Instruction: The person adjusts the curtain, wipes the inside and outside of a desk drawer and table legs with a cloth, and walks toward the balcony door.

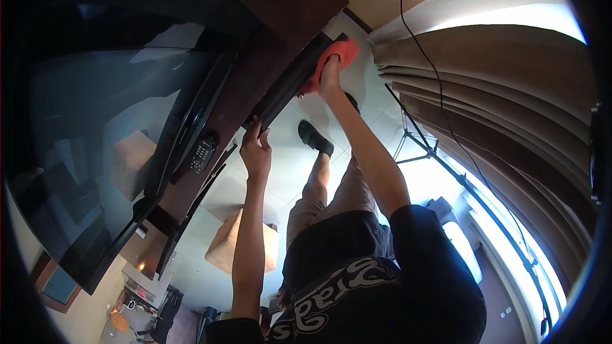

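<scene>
A dark drawer (284, 92) stands pulled out from the brown wooden cabinet (280, 19). My right hand (330, 78) is on a red-orange cloth (346, 51), which lies over the far end of the drawer; part of the fingers is hidden by the cloth. At the near end of the drawer is my left hand (256, 153), its fingertips and thumb on the drawer's edge. The inside of the drawer cannot be made out well.
A large television (121, 108) and a remote control (202, 154) are on the cabinet at the left. A light brown box-shaped seat (223, 245) is on the floor (280, 172). At the right are a black tripod (427, 146), a hanging cable (438, 83) and brown curtains (510, 95).
</scene>
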Action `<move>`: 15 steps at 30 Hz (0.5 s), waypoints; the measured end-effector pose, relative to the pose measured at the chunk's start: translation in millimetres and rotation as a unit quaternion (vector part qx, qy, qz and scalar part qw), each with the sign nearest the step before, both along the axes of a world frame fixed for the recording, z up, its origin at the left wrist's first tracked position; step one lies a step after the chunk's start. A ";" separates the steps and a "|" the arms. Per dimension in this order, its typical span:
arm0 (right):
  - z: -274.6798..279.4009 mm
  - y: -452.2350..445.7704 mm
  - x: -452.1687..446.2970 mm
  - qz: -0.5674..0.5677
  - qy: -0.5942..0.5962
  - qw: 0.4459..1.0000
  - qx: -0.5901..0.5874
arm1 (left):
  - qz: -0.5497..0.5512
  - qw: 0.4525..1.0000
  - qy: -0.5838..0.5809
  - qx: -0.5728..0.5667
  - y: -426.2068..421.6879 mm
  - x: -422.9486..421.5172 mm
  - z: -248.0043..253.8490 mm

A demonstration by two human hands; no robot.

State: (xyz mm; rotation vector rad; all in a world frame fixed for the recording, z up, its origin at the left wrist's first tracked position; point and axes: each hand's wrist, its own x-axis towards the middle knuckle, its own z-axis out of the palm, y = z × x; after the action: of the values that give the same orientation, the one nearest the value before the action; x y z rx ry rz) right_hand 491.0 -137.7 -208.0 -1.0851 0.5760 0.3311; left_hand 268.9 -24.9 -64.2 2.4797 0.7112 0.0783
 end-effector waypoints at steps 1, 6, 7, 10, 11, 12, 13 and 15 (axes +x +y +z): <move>10.9 -3.0 7.8 -0.004 -0.021 0.998 -0.051 | 0.000 1.000 -0.002 0.001 0.6 -0.6 0.4; 46.6 -26.7 -27.6 0.153 0.011 0.958 0.243 | -0.005 1.000 0.004 -0.002 0.7 0.6 1.0; 48.4 -23.3 -35.4 0.194 0.031 0.932 0.306 | -0.001 1.000 -0.001 -0.007 1.4 2.1 1.5; 85.0 7.3 -80.4 0.093 0.125 0.957 0.243 | 0.010 1.000 0.002 -0.022 0.6 1.7 1.5; 81.0 16.6 -96.5 0.084 0.135 0.946 0.281 | 0.009 1.000 0.001 -0.029 1.2 0.6 2.5; 67.6 24.8 -113.7 0.076 0.144 0.934 0.318 | 0.007 0.999 -0.001 -0.036 1.0 0.5 4.0; 62.3 34.8 -127.2 0.068 0.151 0.921 0.354 | 0.007 0.999 -0.006 -0.044 1.4 1.9 5.1; 96.3 61.3 -153.3 0.033 0.035 0.984 0.171 | -0.016 0.998 -0.017 -0.063 5.7 2.8 11.8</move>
State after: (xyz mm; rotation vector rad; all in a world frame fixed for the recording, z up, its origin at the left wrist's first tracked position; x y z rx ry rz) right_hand 337.6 -76.4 -111.7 -0.7643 0.5225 0.5080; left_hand 271.7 -19.2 -52.4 2.3638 0.6410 0.0616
